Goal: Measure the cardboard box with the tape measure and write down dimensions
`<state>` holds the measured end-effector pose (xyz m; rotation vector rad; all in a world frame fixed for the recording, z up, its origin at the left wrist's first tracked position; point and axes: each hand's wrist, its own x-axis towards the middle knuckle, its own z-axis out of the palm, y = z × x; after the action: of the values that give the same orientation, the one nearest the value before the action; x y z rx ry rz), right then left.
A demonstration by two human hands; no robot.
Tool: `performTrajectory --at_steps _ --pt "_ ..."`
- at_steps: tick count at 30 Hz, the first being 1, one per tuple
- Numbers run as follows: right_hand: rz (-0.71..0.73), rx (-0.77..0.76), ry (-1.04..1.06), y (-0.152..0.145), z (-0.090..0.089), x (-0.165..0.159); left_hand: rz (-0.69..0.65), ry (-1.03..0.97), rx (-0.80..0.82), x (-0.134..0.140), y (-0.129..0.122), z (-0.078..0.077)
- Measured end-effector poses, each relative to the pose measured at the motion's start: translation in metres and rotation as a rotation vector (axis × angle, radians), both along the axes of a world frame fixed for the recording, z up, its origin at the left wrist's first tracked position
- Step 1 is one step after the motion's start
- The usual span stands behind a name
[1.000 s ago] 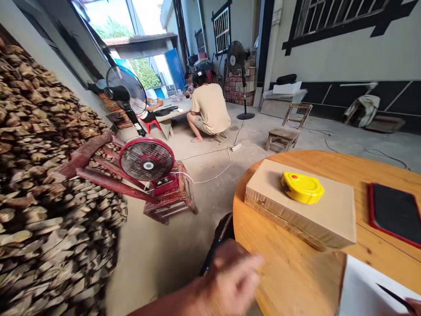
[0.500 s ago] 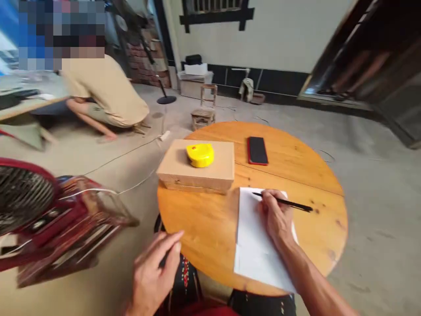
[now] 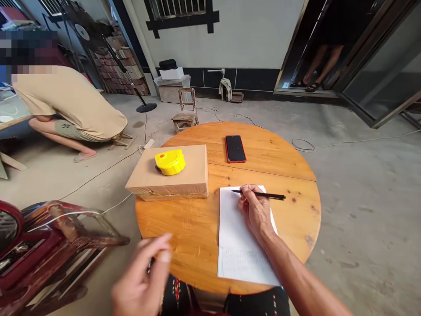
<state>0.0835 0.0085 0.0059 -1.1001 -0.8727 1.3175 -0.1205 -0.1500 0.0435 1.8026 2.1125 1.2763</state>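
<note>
My right hand (image 3: 258,210) rests on a sheet of white paper (image 3: 232,232) and holds a black pen (image 3: 274,196), its tip pointing left over the upper part of the sheet. Faint writing shows near the paper's top and bottom. At the table's near left edge hovers my left hand (image 3: 141,274), blurred, with loosely bent fingers and nothing seen in it. A yellow tape measure (image 3: 171,162) lies on a closed cardboard box (image 3: 194,169) to the left of the paper. Beyond the sheet is a black phone with a red edge (image 3: 235,149).
All this sits on a round wooden table (image 3: 289,228). A dark red appliance on a wooden stand (image 3: 69,232) is at the left. A person in a beige shirt (image 3: 72,101) squats behind it. A small wooden chair (image 3: 185,116) and a standing fan (image 3: 146,107) are farther back.
The view has swung to the right, so the table and its objects appear farther left. The pen stays in my right hand on the paper, and my left hand remains raised near the table edge.
</note>
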Motion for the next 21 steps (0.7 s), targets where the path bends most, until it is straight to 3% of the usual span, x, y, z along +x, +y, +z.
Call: performTrajectory --at_steps 2,4,9,16,21 --pt "0.001 0.007 -0.026 0.000 -0.002 0.000 -0.386 0.070 0.032 0.035 0.018 -0.009" --pt "0.005 0.019 -0.051 0.000 -0.003 0.001 -0.517 0.159 -0.028 0.063 0.043 -0.019" --pt "0.037 0.051 -0.128 -0.001 -0.005 0.002 -0.476 0.363 -0.161 0.081 0.083 -0.040" --pt "0.145 0.081 -0.395 -0.010 -0.006 0.000 -0.470 0.301 -0.151 0.073 0.080 -0.048" --pt "0.136 0.207 -0.607 -0.010 -0.010 0.002 -0.464 0.204 -0.184 0.073 0.082 -0.050"
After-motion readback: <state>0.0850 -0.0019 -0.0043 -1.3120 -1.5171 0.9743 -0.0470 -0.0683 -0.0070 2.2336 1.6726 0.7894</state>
